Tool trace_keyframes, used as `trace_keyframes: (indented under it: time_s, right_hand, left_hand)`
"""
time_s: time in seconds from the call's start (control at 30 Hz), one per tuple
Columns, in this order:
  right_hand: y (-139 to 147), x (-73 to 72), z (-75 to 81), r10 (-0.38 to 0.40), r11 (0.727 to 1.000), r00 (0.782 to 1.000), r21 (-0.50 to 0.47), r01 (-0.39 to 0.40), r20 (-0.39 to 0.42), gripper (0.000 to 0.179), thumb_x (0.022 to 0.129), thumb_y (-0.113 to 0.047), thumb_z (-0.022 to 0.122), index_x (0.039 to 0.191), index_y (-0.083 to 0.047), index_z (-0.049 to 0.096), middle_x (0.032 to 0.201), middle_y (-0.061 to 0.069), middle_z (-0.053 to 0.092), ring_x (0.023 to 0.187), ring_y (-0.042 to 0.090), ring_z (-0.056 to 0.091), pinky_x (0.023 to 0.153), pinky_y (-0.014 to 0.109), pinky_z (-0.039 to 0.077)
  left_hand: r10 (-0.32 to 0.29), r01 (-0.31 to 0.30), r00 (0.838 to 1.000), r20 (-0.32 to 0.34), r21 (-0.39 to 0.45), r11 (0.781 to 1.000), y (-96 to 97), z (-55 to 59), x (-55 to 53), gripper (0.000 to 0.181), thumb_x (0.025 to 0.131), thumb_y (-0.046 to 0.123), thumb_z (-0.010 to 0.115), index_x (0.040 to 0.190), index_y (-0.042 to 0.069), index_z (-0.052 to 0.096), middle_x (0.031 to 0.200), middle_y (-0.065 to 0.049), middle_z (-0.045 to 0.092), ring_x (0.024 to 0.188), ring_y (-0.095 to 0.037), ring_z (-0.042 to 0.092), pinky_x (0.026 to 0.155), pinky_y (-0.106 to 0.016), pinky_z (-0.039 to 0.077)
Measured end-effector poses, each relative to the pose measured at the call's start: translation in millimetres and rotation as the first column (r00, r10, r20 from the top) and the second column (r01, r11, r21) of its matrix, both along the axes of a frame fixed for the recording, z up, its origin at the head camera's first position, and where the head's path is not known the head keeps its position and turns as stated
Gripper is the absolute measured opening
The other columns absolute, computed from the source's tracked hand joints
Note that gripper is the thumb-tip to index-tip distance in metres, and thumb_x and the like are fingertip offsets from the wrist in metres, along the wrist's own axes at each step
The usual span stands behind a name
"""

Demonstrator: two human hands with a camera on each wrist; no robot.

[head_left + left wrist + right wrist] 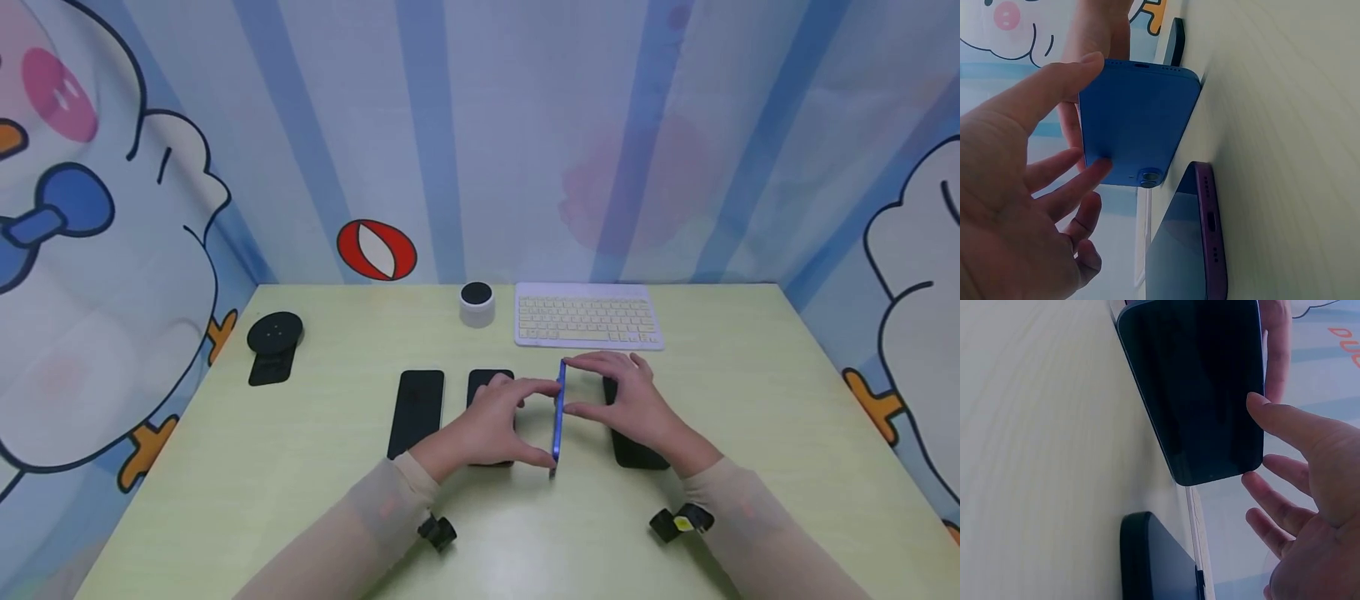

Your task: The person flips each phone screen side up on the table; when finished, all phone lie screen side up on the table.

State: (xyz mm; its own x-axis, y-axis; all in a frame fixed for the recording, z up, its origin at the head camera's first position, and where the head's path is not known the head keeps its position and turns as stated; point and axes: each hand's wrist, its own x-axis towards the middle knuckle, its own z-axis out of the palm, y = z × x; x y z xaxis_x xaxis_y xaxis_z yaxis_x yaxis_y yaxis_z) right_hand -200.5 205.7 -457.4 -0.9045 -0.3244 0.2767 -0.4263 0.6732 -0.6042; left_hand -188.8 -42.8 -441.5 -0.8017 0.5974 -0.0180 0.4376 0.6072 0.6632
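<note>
A blue smartphone (558,421) stands on its long side between both hands, edge-on in the head view. My left hand (483,423) grips it, with the thumb at the charging-port end and fingers against the blue back (1138,119), near the camera lenses. From the other side my right hand (633,404) holds it, thumb on the dark screen (1200,394) and fingertips at the far top corner. The phone's lower long side is right at the tabletop.
Three dark phones lie flat: one at left (417,410), one partly under my left hand (491,377), one partly under my right hand (637,452). Behind are a white keyboard (588,337) and a white cylinder (477,312). A black round-topped stand (274,333) is far left.
</note>
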Motion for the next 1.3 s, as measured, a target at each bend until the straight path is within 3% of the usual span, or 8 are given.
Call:
trace_keyframes:
  time_s: [0.13,0.33,0.57,0.8,1.03,1.3]
  right_hand:
    - [-4,-1.8,-1.3,-0.003,1.000,1.000,0.019,0.003,-0.010,0.065,0.078,-0.033,0.091,0.137,-0.019,0.068,0.139,0.009,0.067,0.136,0.034,0.053,0.116,0.075,0.012]
    - [-4,-5.2,-3.9,0.014,0.998,1.000,0.058,-0.016,0.028,0.073,0.076,-0.031,0.093,0.141,-0.019,0.064,0.138,0.004,0.069,0.135,0.033,0.056,0.115,0.077,0.010]
    - [-4,-9.2,-10.3,0.023,0.986,0.993,0.160,-0.042,0.115,0.078,0.072,-0.025,0.096,0.142,-0.016,0.063,0.135,0.003,0.071,0.133,0.035,0.055,0.112,0.076,0.007]
    - [-3,-11.1,-13.5,0.012,0.978,0.991,0.205,-0.039,0.133,0.079,0.071,-0.024,0.096,0.142,-0.016,0.064,0.131,0.004,0.072,0.133,0.036,0.055,0.111,0.076,0.009]
    - [3,-11.3,-15.6,-0.001,0.977,0.991,0.211,-0.027,0.135,0.071,0.071,-0.025,0.096,0.136,-0.017,0.068,0.139,0.010,0.067,0.134,0.038,0.054,0.110,0.076,0.014]
    - [12,-19.1,-12.1,0.023,0.964,0.989,0.259,-0.060,0.146,0.073,0.073,-0.025,0.094,0.139,-0.012,0.067,0.142,0.014,0.064,0.136,0.039,0.052,0.109,0.075,0.019]
  left_hand:
    - [-0.014,0.014,0.999,-0.030,-0.013,1.000,-4.4,-0.9,-1.3,0.090,0.072,0.046,0.094,0.151,0.029,0.053,0.143,0.006,0.061,0.112,-0.016,0.044,0.093,-0.039,0.037]
    - [-0.013,0.011,0.998,-0.059,-0.036,0.999,-10.0,-2.7,-2.6,0.090,0.072,0.048,0.093,0.151,0.029,0.054,0.145,0.010,0.060,0.116,-0.018,0.042,0.099,-0.043,0.036]
    - [0.017,-0.018,1.000,-0.017,-0.009,1.000,-17.3,-3.7,0.2,0.088,0.073,0.046,0.093,0.150,0.029,0.054,0.144,0.004,0.061,0.121,-0.021,0.041,0.099,-0.045,0.040]
    - [0.061,-0.060,0.998,0.011,-0.023,0.998,-20.7,-2.9,2.8,0.085,0.074,0.043,0.093,0.149,0.028,0.056,0.141,-0.004,0.061,0.125,-0.023,0.042,0.099,-0.047,0.046]
    - [0.068,-0.078,0.993,-0.101,-0.106,0.991,-16.3,-11.1,3.1,0.086,0.072,0.043,0.094,0.146,0.018,0.058,0.142,-0.002,0.063,0.129,-0.026,0.044,0.106,-0.048,0.039]
    - [0.057,-0.103,0.980,-0.193,-0.238,0.966,-4.0,-15.6,-2.1,0.088,0.068,0.047,0.095,0.141,0.015,0.060,0.138,0.000,0.064,0.125,-0.024,0.044,0.101,-0.044,0.036]
